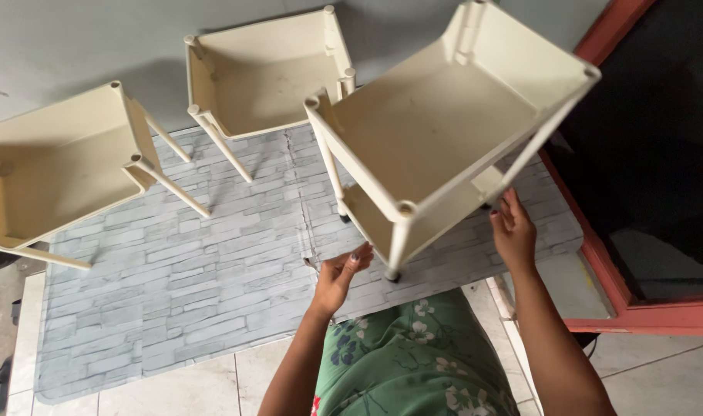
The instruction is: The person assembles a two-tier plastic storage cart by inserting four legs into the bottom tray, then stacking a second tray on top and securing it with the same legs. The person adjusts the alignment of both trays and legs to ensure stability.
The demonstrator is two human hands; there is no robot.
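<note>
Cream rack (436, 139) of two tiers stands on the brick-patterned mat (197, 270), near its right edge, both trays bare inside. Left hand (340, 277) is open, fingertips at the lower tray's near edge by the front leg; whether they touch it I cannot tell. Right hand (513, 235) is open too, fingers up against the lower tray's right corner, gripping nothing. Two single trays on legs, one (58, 173) by the mat's far left corner and one (263, 73) at its far edge, are also bare inside
</note>
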